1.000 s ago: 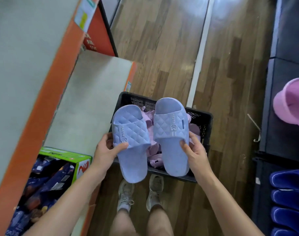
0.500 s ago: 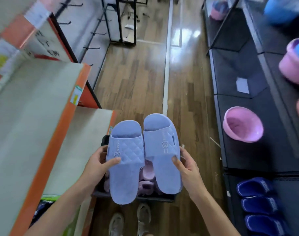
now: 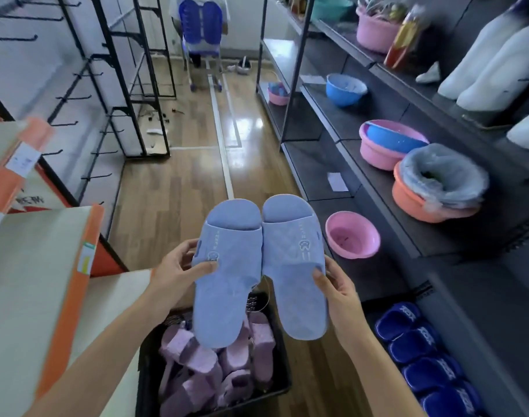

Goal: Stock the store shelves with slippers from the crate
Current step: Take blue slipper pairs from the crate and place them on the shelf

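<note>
I hold a pair of light blue quilted slippers side by side, toes pointing away, above a black crate [image 3: 283,383]. My left hand [image 3: 176,272] grips the left slipper [image 3: 227,278] at its strap edge. My right hand [image 3: 337,284] grips the right slipper [image 3: 293,266] along its outer side. Several lilac slippers [image 3: 215,365] lie heaped in the crate on the wooden floor. A row of dark blue slippers [image 3: 419,353] fills the lowest dark shelf at the right.
Orange-edged shelves [image 3: 73,284] stand close on the left. Dark shelving [image 3: 326,164] on the right carries a pink basin [image 3: 352,234], a blue bowl [image 3: 346,88], stacked tubs [image 3: 435,188] and white forms. Black hook racks [image 3: 112,94] and a blue chair [image 3: 201,28] stand down the aisle.
The pair has risen out of the crate and come higher in front of me. My view has tipped up from the floor to the aisle and the right-hand shelves.
</note>
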`<action>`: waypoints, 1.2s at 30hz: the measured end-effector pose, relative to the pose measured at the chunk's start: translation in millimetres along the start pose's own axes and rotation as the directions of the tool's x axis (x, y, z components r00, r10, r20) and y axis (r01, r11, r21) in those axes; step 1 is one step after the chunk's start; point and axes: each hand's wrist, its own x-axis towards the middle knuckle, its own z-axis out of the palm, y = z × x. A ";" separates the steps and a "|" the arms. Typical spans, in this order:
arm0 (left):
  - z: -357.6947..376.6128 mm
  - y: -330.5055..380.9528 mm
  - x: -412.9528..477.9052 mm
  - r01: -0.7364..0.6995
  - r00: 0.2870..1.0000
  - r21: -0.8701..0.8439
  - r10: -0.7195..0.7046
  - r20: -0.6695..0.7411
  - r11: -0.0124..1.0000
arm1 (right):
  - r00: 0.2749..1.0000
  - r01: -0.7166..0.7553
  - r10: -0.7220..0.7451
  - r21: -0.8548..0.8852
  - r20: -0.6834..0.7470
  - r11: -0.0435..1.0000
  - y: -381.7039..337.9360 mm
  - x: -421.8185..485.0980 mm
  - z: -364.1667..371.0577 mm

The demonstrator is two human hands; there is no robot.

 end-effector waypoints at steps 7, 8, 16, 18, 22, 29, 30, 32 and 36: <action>10.7 33.4 10.8 -0.077 0.970 0.018 0.071 0.233 0.997 | 0.967 0.119 -0.114 0.009 -0.228 0.993 -20.1 -48.4 2.0; 14.6 36.5 12.1 -0.084 0.961 0.026 0.074 0.266 0.996 | 0.955 0.137 -0.134 -0.007 -0.266 0.991 -22.5 -56.3 1.7; 81.1 58.0 17.8 -0.120 0.838 0.037 0.081 0.540 0.992 | 0.817 0.204 -0.225 -0.100 -0.531 0.974 -38.9 -122.8 -22.9; 109.9 63.3 13.3 -0.133 0.793 0.028 0.089 0.602 0.991 | 0.757 0.205 -0.234 -0.118 -0.610 0.972 -39.5 -142.8 -36.2; 170.2 73.9 -5.9 -0.198 0.674 0.028 0.115 0.730 0.980 | 0.614 0.204 -0.222 -0.120 -0.758 0.972 -44.9 -189.3 -63.7; 268.7 80.8 -57.4 -0.246 0.464 0.026 0.094 0.881 0.969 | 0.421 0.204 -0.257 -0.185 -0.870 0.961 -51.0 -271.6 -107.0; 282.7 80.8 -65.4 -0.238 0.445 0.036 0.076 0.892 0.971 | 0.390 0.216 -0.253 -0.179 -0.885 0.960 -49.6 -282.8 -115.5; 311.4 80.3 -81.3 -0.221 0.395 0.037 0.054 0.917 0.975 | 0.340 0.232 -0.254 -0.181 -0.906 0.956 -49.0 -304.1 -131.7; 371.1 78.6 -113.8 -0.205 0.315 0.024 0.043 0.948 0.978 | 0.257 0.237 -0.255 -0.195 -0.932 0.952 -55.0 -342.4 -169.1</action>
